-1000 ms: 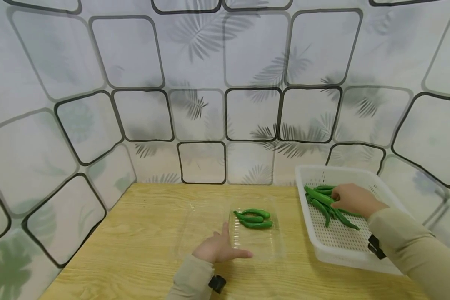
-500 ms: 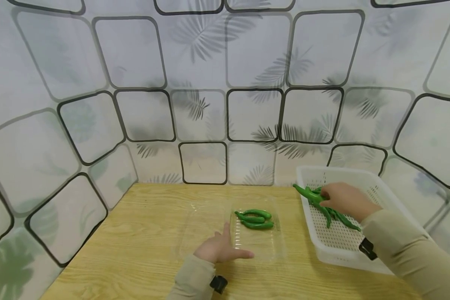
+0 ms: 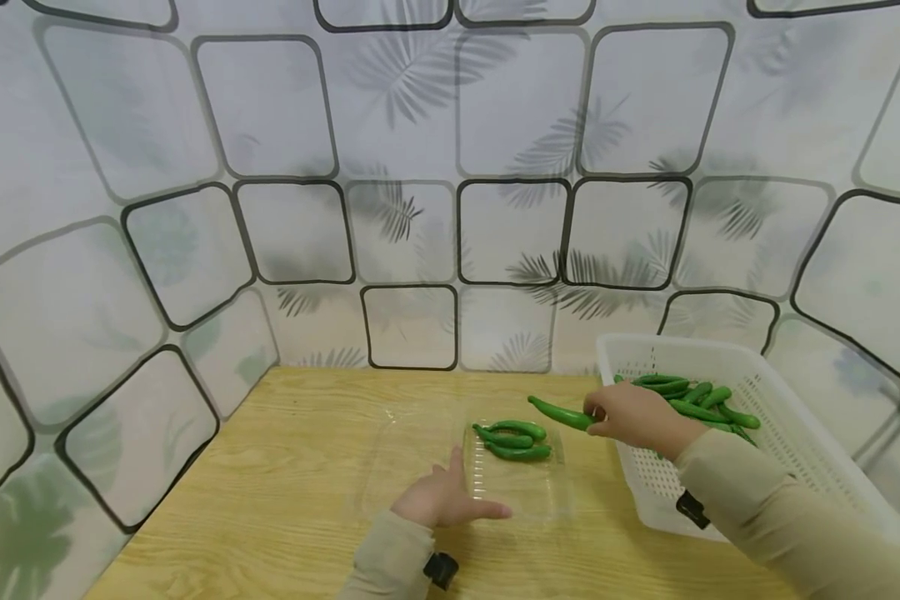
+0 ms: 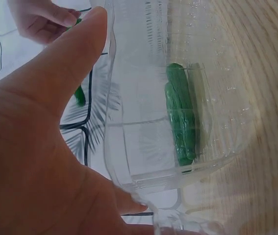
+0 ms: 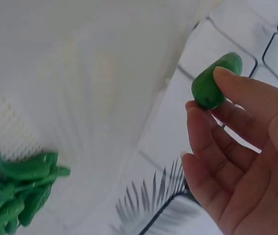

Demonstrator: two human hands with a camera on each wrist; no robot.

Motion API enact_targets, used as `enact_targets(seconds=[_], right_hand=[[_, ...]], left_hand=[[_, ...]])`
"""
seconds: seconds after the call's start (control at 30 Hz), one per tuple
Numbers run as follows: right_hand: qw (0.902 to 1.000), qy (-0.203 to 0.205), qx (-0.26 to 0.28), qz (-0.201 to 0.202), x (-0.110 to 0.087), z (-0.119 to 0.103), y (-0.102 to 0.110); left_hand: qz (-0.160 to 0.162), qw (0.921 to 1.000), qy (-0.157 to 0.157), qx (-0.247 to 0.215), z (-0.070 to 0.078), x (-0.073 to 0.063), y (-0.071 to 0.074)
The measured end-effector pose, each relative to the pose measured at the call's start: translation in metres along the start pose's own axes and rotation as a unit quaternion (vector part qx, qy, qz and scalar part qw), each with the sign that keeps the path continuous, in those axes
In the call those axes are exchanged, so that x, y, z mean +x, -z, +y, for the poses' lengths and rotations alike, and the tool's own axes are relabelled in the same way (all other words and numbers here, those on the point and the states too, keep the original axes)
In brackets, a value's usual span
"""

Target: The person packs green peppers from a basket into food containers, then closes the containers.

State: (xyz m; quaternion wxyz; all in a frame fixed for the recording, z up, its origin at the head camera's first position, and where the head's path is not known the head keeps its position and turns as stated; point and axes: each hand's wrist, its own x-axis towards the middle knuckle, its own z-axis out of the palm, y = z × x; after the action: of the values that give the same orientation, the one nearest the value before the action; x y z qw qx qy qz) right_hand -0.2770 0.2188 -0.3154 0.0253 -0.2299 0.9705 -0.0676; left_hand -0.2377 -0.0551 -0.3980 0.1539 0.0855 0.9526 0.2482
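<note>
My right hand [image 3: 640, 418] pinches one green chili pepper [image 3: 558, 413] by its thick end, between thumb and fingers, left of the white basket's rim. In the right wrist view that pepper's blunt end shows between the thumb and fingertips. My left hand [image 3: 444, 497] rests with thumb and index finger spread at the near edge of a clear plastic clamshell box [image 3: 517, 492]. The left wrist view shows the thumb [image 4: 87, 41] along the box's rim. Several green peppers [image 3: 517, 442] lie side by side in the box's right half, toward the back.
On the right stands a white perforated basket [image 3: 817, 442] with several loose green peppers [image 3: 708, 398] in it. The box's clear lid [image 3: 401, 450] lies opened out to the left on the wooden table [image 3: 270, 483]. A patterned cloth [image 3: 412, 325] hangs behind the table.
My right hand has lifted a pepper out of the basket and carried it left, past the rim, toward the box. The left hand has stayed at the box.
</note>
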Motion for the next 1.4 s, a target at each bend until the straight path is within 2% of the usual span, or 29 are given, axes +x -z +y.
enact_targets(seconds=[0.23,0.5,0.73,1.03,1.4], right_hand=[[0.9994,0.028,-0.013,-0.012,0.014,-0.028,-0.014],[0.9961,0.041,-0.077,-0.012,0.029,-0.050,-0.030],[0.9900,0.037,-0.136,-0.004,0.043,-0.052,-0.054],[0.9882,0.011,-0.151,-0.022,0.050,-0.058,-0.075],[0.9818,0.023,-0.188,0.012,0.054,-0.057,-0.088]], left_hand=[[0.003,1.0000,0.003,0.002,-0.002,0.003,-0.002],[-0.002,1.0000,-0.004,0.005,-0.002,0.003,-0.001],[-0.004,1.0000,-0.004,0.003,-0.002,0.001,0.000],[0.000,1.0000,-0.002,0.006,-0.002,0.002,0.001],[-0.001,1.0000,0.002,0.009,-0.003,0.004,0.000]])
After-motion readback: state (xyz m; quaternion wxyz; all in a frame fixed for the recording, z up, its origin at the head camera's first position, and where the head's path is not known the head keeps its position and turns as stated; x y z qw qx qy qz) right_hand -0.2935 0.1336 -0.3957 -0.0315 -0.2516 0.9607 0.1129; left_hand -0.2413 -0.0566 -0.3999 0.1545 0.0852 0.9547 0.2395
